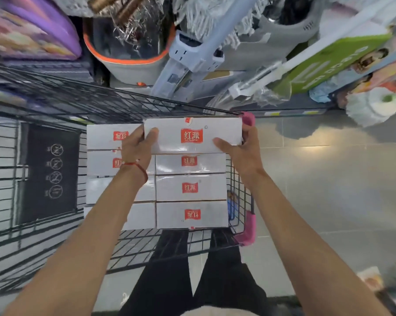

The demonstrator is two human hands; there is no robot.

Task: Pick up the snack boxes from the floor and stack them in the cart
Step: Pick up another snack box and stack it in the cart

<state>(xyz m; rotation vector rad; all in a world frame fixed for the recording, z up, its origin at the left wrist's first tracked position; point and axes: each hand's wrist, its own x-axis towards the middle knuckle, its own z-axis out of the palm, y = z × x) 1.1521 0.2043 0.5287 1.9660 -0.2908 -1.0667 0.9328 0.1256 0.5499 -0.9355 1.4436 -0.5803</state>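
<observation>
I see the white rectangular cardboard snack box with a red logo (192, 135) held level over the far right corner of the black wire cart (146, 96). The left hand (136, 147) grips its left end and the right hand (240, 153) its right end, fingers curled round. Matching white stacked boxes (191, 188) lie in two rows inside the cart. Grey tiled floor (317, 190) lies right of the cart.

Black trousers (167, 277) — red string bracelet (137, 167) just behind the left hand (136, 147)

White snack boxes (190, 187) with red logos; black wire cart (238, 185), pink corner pads (248, 229).
</observation>
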